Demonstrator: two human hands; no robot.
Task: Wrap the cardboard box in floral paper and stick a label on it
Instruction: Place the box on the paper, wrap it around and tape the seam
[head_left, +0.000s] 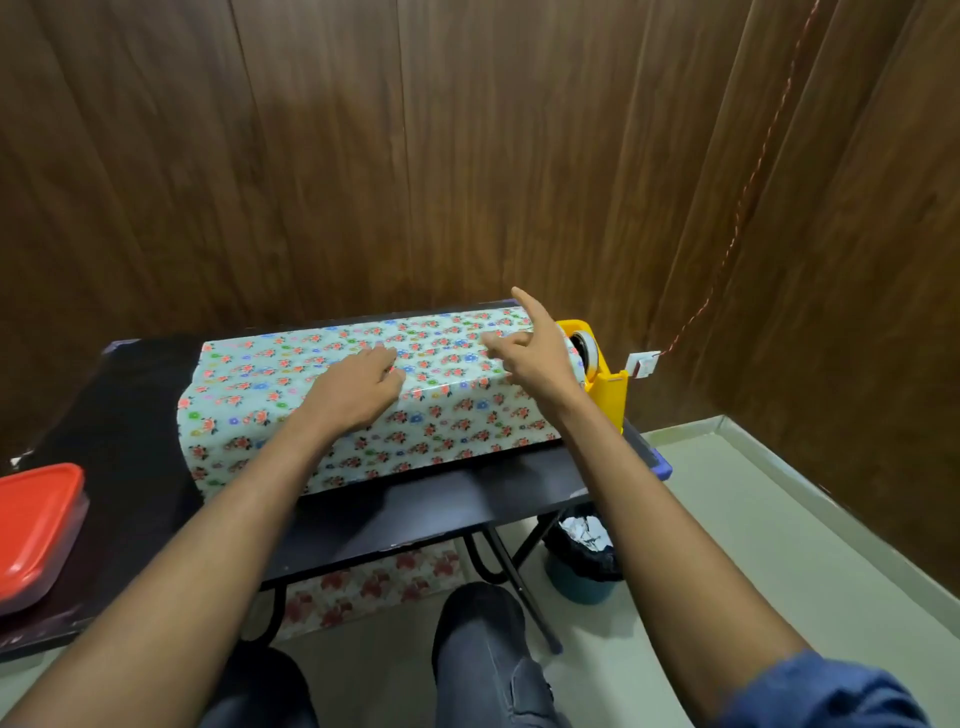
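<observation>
Your left hand (358, 387) lies flat, pressing the floral wrapping paper (291, 374) onto the long cardboard box, which sits mid-desk fully covered. Your right hand (530, 353) hovers released, index finger raised, grasping nothing, just beside the yellow tape dispenser (597, 371). Keep the left palm firm on the seam, pull a strip, and smooth it along the overlap on the black desk (415, 514).
</observation>
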